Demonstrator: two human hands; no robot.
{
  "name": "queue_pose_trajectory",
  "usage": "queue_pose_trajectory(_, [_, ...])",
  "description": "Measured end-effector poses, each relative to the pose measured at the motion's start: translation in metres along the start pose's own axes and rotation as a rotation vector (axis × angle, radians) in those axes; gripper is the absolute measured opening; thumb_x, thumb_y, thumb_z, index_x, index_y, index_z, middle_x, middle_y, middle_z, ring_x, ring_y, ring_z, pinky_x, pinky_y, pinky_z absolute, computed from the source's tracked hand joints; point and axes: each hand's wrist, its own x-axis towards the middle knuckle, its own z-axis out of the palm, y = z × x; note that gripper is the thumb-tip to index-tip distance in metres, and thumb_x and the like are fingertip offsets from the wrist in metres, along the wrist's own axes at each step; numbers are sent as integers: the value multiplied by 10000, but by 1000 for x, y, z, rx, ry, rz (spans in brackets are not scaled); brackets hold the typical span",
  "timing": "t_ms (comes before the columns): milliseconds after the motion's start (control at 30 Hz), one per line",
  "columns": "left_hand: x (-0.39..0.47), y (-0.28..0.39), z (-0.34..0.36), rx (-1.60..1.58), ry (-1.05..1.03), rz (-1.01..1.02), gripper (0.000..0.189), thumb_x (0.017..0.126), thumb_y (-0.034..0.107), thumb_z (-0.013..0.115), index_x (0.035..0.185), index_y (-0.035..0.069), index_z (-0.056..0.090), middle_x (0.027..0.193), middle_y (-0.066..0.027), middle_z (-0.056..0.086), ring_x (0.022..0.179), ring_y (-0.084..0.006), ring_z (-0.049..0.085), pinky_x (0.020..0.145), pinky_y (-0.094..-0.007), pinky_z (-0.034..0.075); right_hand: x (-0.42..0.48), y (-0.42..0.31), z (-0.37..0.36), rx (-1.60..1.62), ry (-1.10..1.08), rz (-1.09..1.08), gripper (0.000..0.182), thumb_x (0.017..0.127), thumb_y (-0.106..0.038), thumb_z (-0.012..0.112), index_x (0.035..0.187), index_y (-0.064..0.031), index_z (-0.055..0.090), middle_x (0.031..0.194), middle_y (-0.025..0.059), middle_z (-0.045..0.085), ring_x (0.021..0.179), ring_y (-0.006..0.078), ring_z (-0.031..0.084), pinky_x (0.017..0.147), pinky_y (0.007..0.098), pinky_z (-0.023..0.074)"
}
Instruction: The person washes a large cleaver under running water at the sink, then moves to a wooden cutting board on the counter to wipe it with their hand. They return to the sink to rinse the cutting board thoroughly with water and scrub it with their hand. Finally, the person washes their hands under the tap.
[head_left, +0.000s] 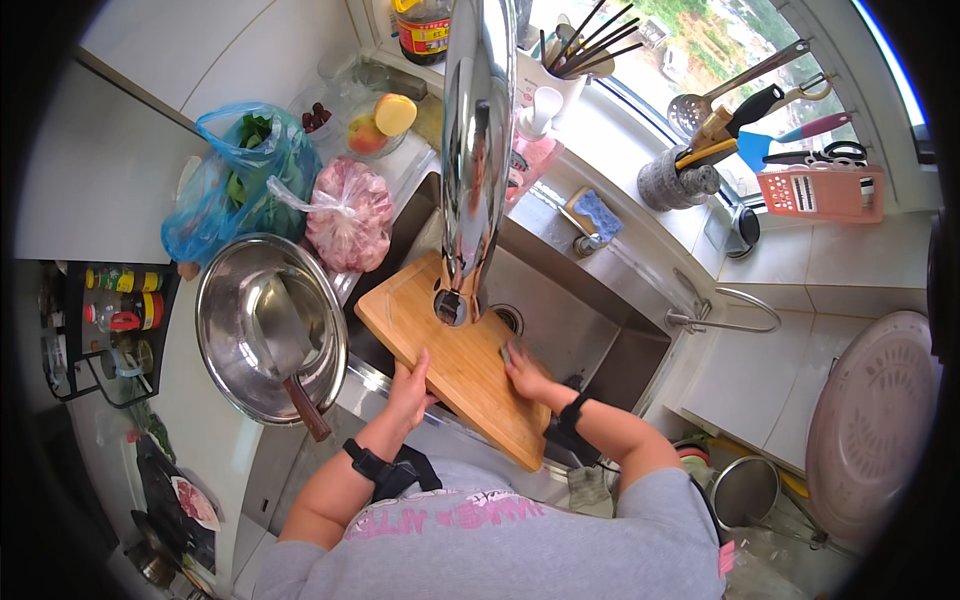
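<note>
A bamboo cutting board (457, 345) is tilted over the stainless steel sink (577, 300), under the chrome faucet (476, 187). My left hand (411, 390) grips its near left edge, thumb on the top face and fingers underneath. My right hand (531, 376) lies on the board's right part near the far edge. A small grey pad (508, 351) shows at its fingertips, too small to name more exactly. The faucet's spout hides part of the board's upper end. No running water can be made out.
Left of the sink, a steel basin (225, 330) holds a cleaver (281, 330), its handle over the rim. Behind it are a bag of meat (351, 217) and a blue bag of greens (247, 172). A sponge (596, 214) sits at the sink's back; a knife holder (667, 180) stands on the sill.
</note>
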Motion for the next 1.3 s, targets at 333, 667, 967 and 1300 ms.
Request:
queue_pose_trajectory(333, [-8,-4,3,19,32,14,500,957,326,447,1361,160,203,1297,-112,416,1119,-273,519,790,-467,523,43,-3,6,57,-81,-43,565,951,-379,308,1458,-212,121,1474,246,124,1368,407,104,1101,479,149])
queue_pose_trajectory(667, [2,0,-1,75,11,1,524,939,360,483,1343,138,236,1269,-121,426,1084,-239,522,707,-422,543,133,-75,6,61,-333,-491,590,947,-403,311,1451,-145,145,1476,234,143,1361,408,138,1101,441,174])
queue_pose_trajectory(967, [7,-7,-10,-11,6,-14,519,950,451,400,1341,133,276,1211,-112,486,1017,-230,571,700,-382,546,-19,-121,9,-48,-59,-408,529,955,-383,329,1435,-180,234,1477,198,177,1362,376,160,1098,459,160])
queue_pose_trajectory(1300, [2,-2,-14,-70,30,33,463,958,357,427,1323,111,282,1292,-111,437,1148,-276,502,836,-500,502,95,38,4,-55,-93,-72,583,946,-391,321,1460,-238,92,1487,233,85,1365,404,123,1107,429,161])
